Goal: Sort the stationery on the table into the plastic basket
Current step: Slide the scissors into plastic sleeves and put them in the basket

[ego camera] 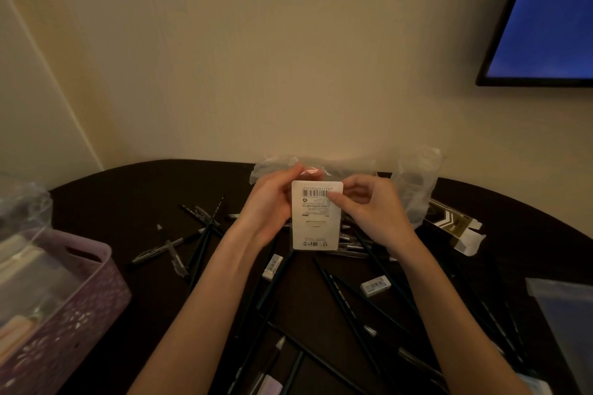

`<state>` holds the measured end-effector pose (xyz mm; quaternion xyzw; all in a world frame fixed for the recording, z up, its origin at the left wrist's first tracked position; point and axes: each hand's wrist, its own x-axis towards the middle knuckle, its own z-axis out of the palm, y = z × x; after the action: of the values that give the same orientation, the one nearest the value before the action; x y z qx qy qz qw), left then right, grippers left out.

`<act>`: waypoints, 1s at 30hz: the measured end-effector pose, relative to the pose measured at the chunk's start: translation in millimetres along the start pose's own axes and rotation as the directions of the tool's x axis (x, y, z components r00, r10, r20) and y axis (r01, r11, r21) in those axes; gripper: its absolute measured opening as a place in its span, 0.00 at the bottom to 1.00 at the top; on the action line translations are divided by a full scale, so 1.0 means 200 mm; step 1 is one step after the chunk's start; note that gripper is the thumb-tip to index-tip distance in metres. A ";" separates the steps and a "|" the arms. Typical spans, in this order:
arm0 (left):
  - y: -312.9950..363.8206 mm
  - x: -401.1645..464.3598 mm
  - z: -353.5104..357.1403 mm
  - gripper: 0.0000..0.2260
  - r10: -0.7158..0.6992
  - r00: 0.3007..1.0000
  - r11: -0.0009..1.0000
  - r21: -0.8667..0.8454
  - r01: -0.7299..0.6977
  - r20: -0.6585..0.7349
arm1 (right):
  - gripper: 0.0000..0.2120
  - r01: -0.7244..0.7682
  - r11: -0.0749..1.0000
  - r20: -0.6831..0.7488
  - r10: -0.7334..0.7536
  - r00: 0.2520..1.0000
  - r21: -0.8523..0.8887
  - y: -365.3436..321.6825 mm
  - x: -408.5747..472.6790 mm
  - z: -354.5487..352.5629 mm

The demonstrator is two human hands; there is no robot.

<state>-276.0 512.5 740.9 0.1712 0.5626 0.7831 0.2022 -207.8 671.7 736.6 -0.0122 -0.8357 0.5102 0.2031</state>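
Note:
Both hands hold up a white card package [316, 224] with a barcode, its back facing me, above the middle of the dark table [134, 202]. My left hand [272, 202] grips its left edge and top. My right hand [369, 205] pinches its right edge, thumb on the barcode. Several dark pencils [346, 301] and pens [170, 248] lie scattered on the table, with two white erasers [374, 286] among them. The purple plastic basket [80, 292] stands at the left, holding pale items.
Crumpled clear plastic wrap [414, 183] lies behind the hands against the wall. An opened gold-and-black carton [455, 228] sits at the right. A clear bag [564, 308] lies at the right edge. A blue screen [545, 16] hangs upper right.

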 end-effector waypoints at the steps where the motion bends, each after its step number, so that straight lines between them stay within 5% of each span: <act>1: 0.00 0.00 0.00 0.13 0.019 1.000 0.999 0.029 -0.019 -0.003 | 0.03 0.001 1.000 -0.012 0.000 1.000 0.019 0.00 0.00 0.00; 8: 0.06 -0.04 0.00 0.11 0.187 0.982 0.962 0.201 -0.184 0.002 | 0.05 -0.048 0.980 -0.028 0.055 0.998 0.195 -0.06 -0.02 -0.05; 16: 0.13 -0.19 -0.02 0.07 0.178 0.982 0.930 0.317 -0.187 0.058 | 0.17 -0.082 0.942 0.098 0.052 0.994 0.326 -0.19 -0.18 -0.08; 30: 0.29 -0.84 -0.11 0.11 0.109 0.975 0.935 0.314 -0.167 0.195 | 0.06 -0.157 0.933 0.360 0.031 0.932 0.325 -0.53 -0.57 -0.06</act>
<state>-149.5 392.0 781.8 0.3094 0.6518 0.6728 0.1635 -79.9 605.2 794.7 0.0741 -0.7530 0.6533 0.0254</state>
